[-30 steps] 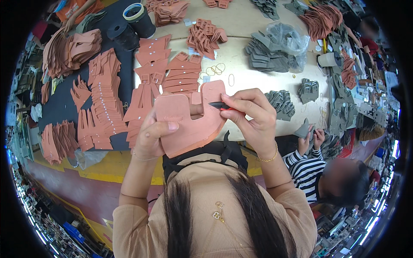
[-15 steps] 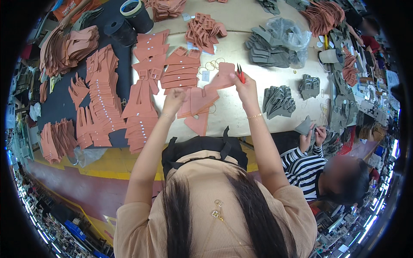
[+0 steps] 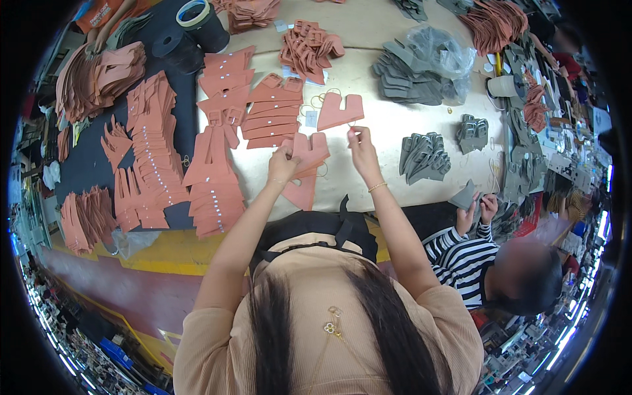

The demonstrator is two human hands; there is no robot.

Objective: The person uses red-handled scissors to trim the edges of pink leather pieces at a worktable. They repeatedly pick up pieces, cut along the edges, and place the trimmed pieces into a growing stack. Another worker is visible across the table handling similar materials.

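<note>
- Notched piece (image 3: 339,116): salmon-pink, flat on desk (image 3: 378,174), notch facing far side.
- Notched stack (image 3: 312,154): same color, loosely overlapped, nearer the person, slightly left.
- Pointed piece (image 3: 302,193): salmon-pink, flat, partly under stack, tip toward near edge.

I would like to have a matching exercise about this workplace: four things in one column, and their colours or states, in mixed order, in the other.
Column 1
1. Left hand
2. Upper-right plastic bag
3. Co-worker's sleeve
4. Floor band

Column 2
A. Yellow
B. Transparent
C. Touching a salmon-pink piece
D. Black-and-white striped

Pairs: 1-C, 2-B, 3-D, 4-A
</note>
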